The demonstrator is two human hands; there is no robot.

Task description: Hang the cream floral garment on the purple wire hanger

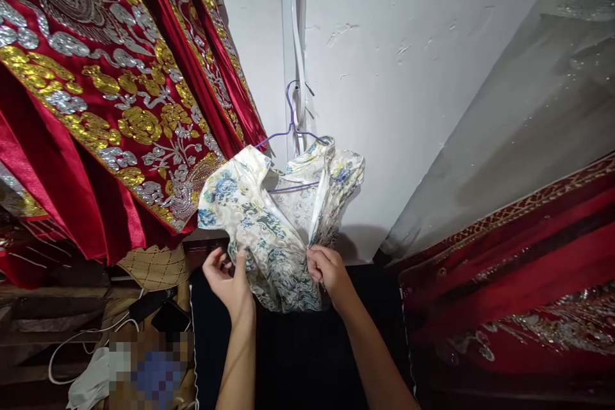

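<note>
The floral garment (252,221) hangs mid-scene on a purple hanger (291,125), before the white wall (408,109); a hard downward tug at its open front could, I judge, slip a shoulder off the hanger. Reaching up from the near side, the right hand (329,270) pinches the front edge, while the left hand (229,280), fingers curled and parted, is loosely open at the garment's left, apparently gripping nothing.

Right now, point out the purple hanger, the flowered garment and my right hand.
Purple hanger (291,123): head view, on the neck below its hook.
Flowered garment (264,230): head view, on the front, beside the neck opening.
Right hand (330,270): head view, on the middle of the hand.
</note>
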